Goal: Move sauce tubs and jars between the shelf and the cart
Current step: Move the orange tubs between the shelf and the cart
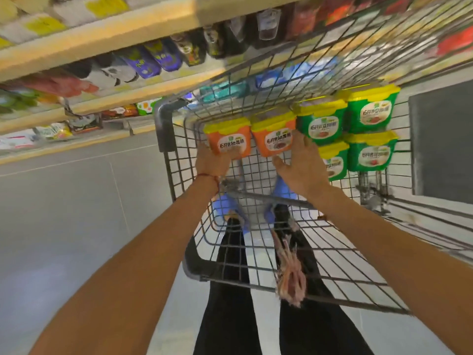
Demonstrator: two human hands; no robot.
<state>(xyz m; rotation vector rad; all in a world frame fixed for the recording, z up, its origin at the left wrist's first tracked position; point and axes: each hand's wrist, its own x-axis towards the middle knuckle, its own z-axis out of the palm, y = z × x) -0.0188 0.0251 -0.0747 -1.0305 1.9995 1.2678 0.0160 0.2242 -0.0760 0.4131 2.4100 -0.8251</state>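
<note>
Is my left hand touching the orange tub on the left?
Touching. The head view shows the left hand wrapped around the bottom of the left orange tub, fingers overlapping its label with no gap.

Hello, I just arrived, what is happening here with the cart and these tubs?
A person is leaning over a wire shopping cart beside store shelves. The left hand grips one orange sauce tub, and the right hand rests against the second orange tub. Four green sauce tubs with yellow lids are stacked next to them inside the cart. Whether the orange tubs are going in or coming out cannot be told.
</note>
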